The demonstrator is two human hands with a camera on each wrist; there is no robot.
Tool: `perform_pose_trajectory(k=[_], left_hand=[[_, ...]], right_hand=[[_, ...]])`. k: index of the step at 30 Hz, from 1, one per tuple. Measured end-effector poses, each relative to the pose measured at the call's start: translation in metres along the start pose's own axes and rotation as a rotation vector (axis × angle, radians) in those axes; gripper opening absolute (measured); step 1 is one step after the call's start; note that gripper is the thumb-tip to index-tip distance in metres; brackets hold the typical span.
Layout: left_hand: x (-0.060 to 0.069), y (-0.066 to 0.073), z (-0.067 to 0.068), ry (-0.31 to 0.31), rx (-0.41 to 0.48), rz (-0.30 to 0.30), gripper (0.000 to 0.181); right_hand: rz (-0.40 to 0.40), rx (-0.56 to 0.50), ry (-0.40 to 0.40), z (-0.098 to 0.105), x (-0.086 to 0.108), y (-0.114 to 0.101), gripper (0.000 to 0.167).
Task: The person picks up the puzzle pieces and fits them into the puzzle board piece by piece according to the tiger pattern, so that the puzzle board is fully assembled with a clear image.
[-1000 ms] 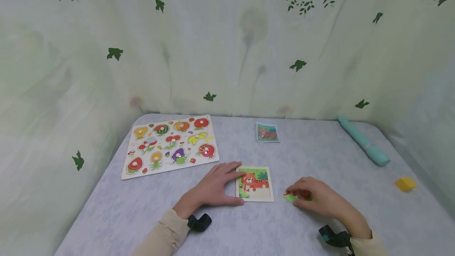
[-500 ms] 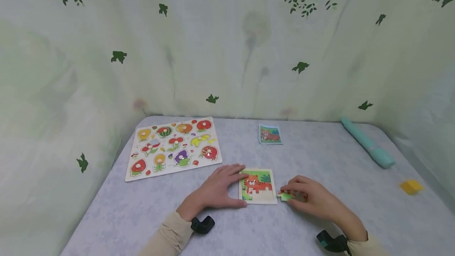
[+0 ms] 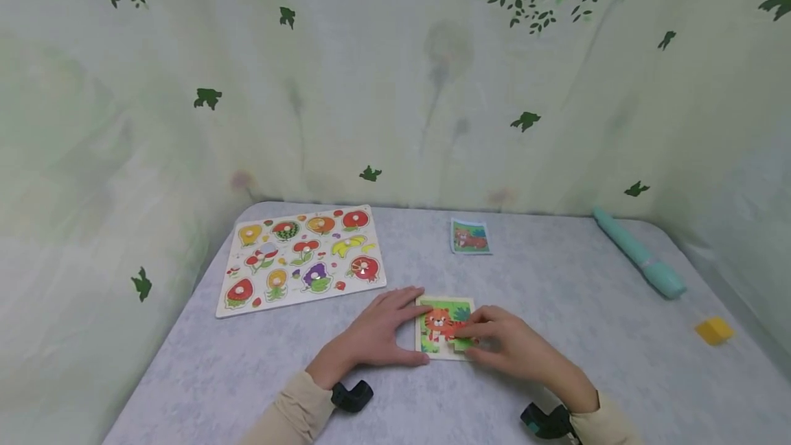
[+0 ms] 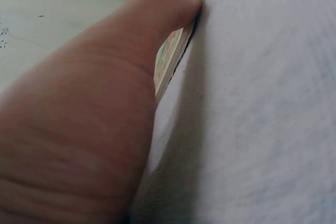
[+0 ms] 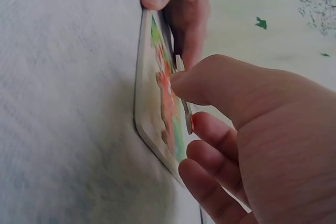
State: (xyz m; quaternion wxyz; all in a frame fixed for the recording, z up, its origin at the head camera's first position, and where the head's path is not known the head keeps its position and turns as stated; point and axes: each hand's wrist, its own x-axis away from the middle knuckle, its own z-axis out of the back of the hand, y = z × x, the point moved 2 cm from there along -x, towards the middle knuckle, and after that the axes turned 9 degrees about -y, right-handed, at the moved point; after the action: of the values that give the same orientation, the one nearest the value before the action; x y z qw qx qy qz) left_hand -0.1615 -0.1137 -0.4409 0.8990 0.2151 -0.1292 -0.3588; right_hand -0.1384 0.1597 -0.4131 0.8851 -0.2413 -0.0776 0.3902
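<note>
My left hand (image 3: pixel 384 328) rests against the left side of a small square jigsaw board (image 3: pixel 442 352), fingers spread and thumb low along its edge. The board shows an orange tiger on green, with a bare cream area along the bottom. Between right thumb and fingers, my right hand (image 3: pixel 516 345) pinches a green and red jigsaw piece (image 3: pixel 461 345) over the board's lower right. In the right wrist view, that thin piece (image 5: pixel 186 113) stands tilted just above the board (image 5: pixel 148 111). The left wrist view shows mostly my thumb at the board's edge (image 4: pixel 170 74); the piece is hard to make out there.
A large fruit peg puzzle (image 3: pixel 303 259) lies at the table's back left. Behind the board is a small tiger picture card (image 3: pixel 471 237). Off to the right are a rolled teal mat (image 3: pixel 639 253) and a yellow block (image 3: pixel 714 330). A leaf-printed curtain (image 3: pixel 395 88) surrounds the table.
My right hand has carried the jigsaw piece leftward from the table beside the board to above its lower right. The left hand has stayed at the board's left edge.
</note>
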Motion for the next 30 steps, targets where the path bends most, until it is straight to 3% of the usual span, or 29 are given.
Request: perform_pose_trajectory(k=[15,23,30], left_hand=[[-0.001,-0.001,-0.001,-0.009,0.022,0.017,0.082],[-0.001,-0.001,-0.002,0.005,-0.004,0.013,0.082],[0.0,0.0,-0.002,0.005,-0.001,0.01,0.082]], right_hand=[[0.057,0.106,0.015,-0.015,-0.014,-0.009,0.022],[0.042,0.139,-0.013,-0.017,-0.014,-0.011,0.021],[0.093,0.12,0.011,-0.018,-0.01,-0.008,0.025]])
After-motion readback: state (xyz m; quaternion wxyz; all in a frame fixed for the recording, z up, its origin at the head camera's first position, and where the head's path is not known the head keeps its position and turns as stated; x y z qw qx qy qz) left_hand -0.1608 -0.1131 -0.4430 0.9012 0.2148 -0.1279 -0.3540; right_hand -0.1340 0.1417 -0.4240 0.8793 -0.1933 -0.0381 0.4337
